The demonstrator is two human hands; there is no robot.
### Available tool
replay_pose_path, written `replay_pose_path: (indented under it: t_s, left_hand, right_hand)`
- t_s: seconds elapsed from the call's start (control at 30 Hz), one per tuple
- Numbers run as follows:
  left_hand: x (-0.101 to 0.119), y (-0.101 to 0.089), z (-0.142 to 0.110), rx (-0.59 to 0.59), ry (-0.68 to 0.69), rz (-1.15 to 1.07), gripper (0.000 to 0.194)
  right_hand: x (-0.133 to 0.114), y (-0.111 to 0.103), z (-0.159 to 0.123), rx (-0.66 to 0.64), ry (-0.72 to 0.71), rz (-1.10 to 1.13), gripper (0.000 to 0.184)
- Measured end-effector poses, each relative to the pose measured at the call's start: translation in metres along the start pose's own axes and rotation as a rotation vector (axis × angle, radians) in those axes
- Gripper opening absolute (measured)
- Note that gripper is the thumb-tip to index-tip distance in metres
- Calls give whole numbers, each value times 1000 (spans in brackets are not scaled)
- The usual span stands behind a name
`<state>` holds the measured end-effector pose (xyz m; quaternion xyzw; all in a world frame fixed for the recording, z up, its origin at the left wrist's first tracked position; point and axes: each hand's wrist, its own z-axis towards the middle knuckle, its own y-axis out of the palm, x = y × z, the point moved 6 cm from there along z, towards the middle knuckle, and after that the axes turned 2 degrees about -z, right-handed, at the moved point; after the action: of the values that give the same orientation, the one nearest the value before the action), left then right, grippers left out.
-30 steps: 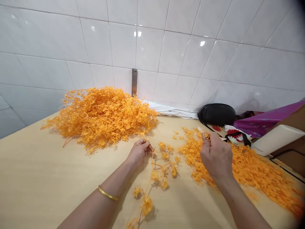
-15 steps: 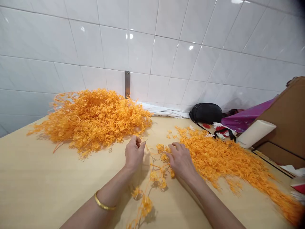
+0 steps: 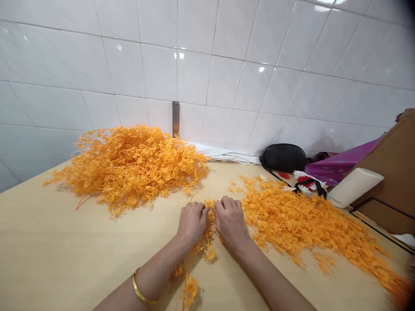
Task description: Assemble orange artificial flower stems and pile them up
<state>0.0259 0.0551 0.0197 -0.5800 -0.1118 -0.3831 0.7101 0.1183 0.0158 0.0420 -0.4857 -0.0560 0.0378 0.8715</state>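
A: Where is the orange sprig (image 3: 210,254) on this pale worktop (image 3: 81,250)?

B: Between a person's two bare hands, its lower blossoms trailing toward the near edge beside the left forearm, which bears a gold bangle (image 3: 142,288)

A: And the grip on each side?

B: The left hand (image 3: 193,221) pinches the upper part of the sprig between thumb and fingers; the right hand (image 3: 231,221), fingers curled together, pinches it from the other side, thumbs close to one another, the exact points of contact hidden by the fingertips

A: What surrounds the pair?

B: A bushy orange heap (image 3: 139,166) stands to the left near a white tiled wall (image 3: 201,77), while loose orange florets (image 3: 292,216) spread in a long drift to the right

A: And behind those?

B: A black bag (image 3: 285,157) sits beside a strip of white cloth (image 3: 227,153); red and white flowers (image 3: 303,178) lie in front of purple fabric (image 3: 340,166), close to brown cardboard (image 3: 391,160)
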Motion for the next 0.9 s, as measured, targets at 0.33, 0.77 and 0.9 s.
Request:
replay_pose_path:
  t_s: [0.33,0.77,0.9]
  left_hand:
    - [-21,18,8,-111,-236,-807,17]
    - [-21,11,11,81,-278,-936,19]
    - [-29,4,12,143,-392,-1130,24]
  right_hand:
    - [41,-7,15,23,246,664,17]
    - [35,40,2,-373,497,1395,29]
    - [39,37,0,-422,446,1299,25]
